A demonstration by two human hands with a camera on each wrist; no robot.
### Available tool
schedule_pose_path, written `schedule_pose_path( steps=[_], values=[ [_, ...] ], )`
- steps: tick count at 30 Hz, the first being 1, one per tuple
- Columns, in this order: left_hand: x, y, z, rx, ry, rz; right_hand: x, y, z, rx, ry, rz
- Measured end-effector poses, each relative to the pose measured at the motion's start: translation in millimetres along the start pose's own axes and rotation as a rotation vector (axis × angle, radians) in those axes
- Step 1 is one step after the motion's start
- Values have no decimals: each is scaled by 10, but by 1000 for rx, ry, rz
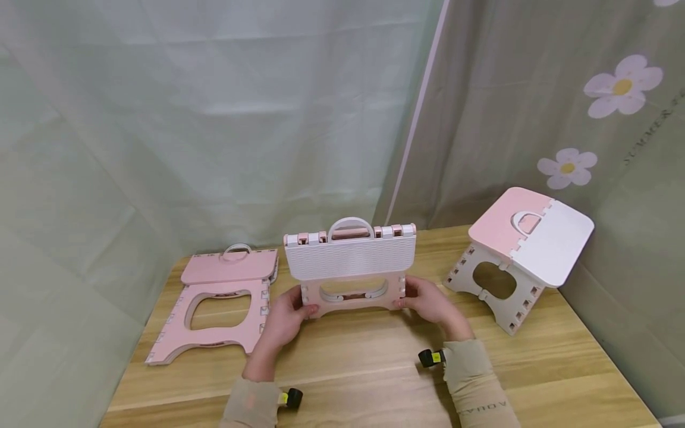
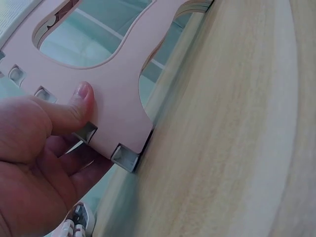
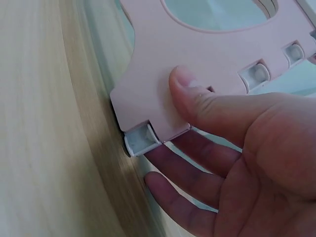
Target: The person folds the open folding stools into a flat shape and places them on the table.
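A pink and white folding step stool point(image 1: 350, 260) stands upright, folded, at the middle of the table, its white handle on top. My left hand point(image 1: 283, 318) grips the lower left side of its pink leg panel. In the left wrist view the thumb point(image 2: 84, 101) lies on the panel's front, with the other fingers behind the edge. On the opposite side my right hand point(image 1: 430, 302) pinches the lower right of the same panel, thumb point(image 3: 185, 94) in front and fingers curving behind. Both wrist views show the leg's foot right at the tabletop.
At the left lies another folded pink stool point(image 1: 216, 270) on the wooden table point(image 1: 342, 368). An unfolded pink and white stool point(image 1: 553, 238) stands at the right near the table's edge. A pale curtain point(image 1: 251, 119) hangs behind, with flowers on its right part.
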State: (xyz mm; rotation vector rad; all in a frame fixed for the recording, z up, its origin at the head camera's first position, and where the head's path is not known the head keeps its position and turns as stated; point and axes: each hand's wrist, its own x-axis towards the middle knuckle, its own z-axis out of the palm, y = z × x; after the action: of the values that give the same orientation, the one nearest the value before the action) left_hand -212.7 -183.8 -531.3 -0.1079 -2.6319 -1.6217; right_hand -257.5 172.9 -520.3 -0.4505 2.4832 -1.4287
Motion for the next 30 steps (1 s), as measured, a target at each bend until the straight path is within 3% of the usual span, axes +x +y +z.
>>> schedule_pose_path(
  steps=[7, 14, 22, 30],
  values=[
    [-15, 64, -71, -28, -8, 5, -5, -73, 16, -5, -6, -33],
    [-172, 262, -269, -41, -14, 81, -188, -296, -41, 25, -40, -114],
    [-377, 391, -426, -112, -42, 7, -432, -447, 2, 96, -114, -139],
    [-424, 426, -459, -145, -25, -34, -456, -523, 50, 109, -123, -147]
  ],
)
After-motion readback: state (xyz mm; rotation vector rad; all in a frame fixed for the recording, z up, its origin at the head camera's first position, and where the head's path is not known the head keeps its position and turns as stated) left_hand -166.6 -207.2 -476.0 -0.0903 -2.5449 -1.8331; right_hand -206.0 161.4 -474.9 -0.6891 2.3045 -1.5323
